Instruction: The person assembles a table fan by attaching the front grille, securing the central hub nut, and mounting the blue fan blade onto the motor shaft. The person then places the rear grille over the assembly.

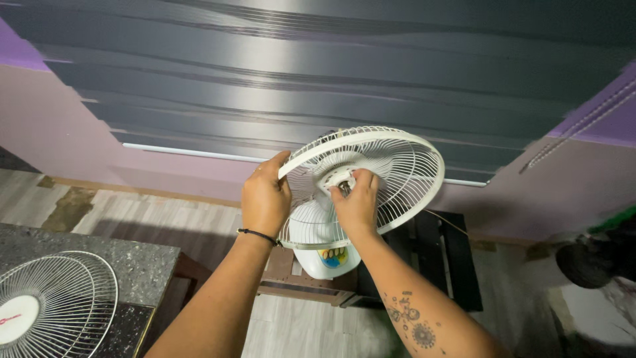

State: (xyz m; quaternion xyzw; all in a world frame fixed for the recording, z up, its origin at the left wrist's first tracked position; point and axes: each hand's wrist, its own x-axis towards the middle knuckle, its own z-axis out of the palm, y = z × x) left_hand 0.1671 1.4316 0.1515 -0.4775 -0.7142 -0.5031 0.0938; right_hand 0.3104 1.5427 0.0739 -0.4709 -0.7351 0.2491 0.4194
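Observation:
A white wall-mounted fan hangs in front of me with only its rear wire guard (404, 166) fitted. My left hand (265, 199) grips the guard's rim at its left edge. My right hand (358, 202) is at the hub in the middle of the guard, fingers pinched around the motor shaft or its fastening piece (343, 185); which one is too small to tell. The white motor housing (318, 238), with a coloured sticker, shows below between my wrists.
The fan's front wire guard (53, 301) lies on a speckled dark countertop (132, 262) at lower left. A dark rack or shelf (450, 258) stands behind the fan. Grey ceiling panels (318, 73) stretch overhead, purple and pale walls at the sides, a dark blurred object (589, 258) at right.

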